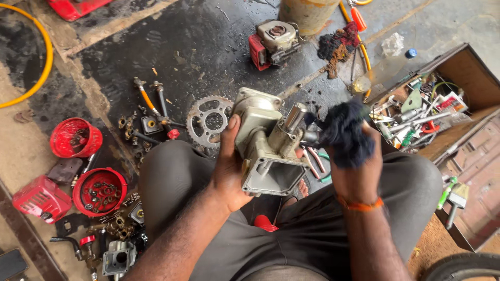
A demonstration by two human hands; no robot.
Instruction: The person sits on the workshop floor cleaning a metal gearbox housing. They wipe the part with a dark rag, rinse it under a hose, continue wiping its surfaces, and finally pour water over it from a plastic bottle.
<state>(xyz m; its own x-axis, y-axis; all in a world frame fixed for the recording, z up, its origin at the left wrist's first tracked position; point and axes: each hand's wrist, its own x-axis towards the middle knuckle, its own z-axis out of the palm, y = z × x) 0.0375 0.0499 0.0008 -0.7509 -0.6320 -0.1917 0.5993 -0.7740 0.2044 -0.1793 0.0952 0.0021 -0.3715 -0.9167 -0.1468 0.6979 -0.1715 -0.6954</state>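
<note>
Left hand point(229, 166) curls in a grip, thumb up; right hand point(354, 166) is clenched, forearms converging.

Seen from above, the left hand point(229, 171) grips a grey metal engine casing point(268, 143) over the person's lap, thumb up along its side, the open rectangular mouth facing the camera. The right hand point(357, 166) presses a dark blue rag point(344, 130) against the casing's short metal shaft point(295, 115). On the oily floor point(198, 47) beyond the knees lies a toothed sprocket point(208, 120). Two red round covers point(99, 191) holding small parts sit toward the floor's left edge, and an open wooden toolbox point(458, 73) stands at its right edge.
</note>
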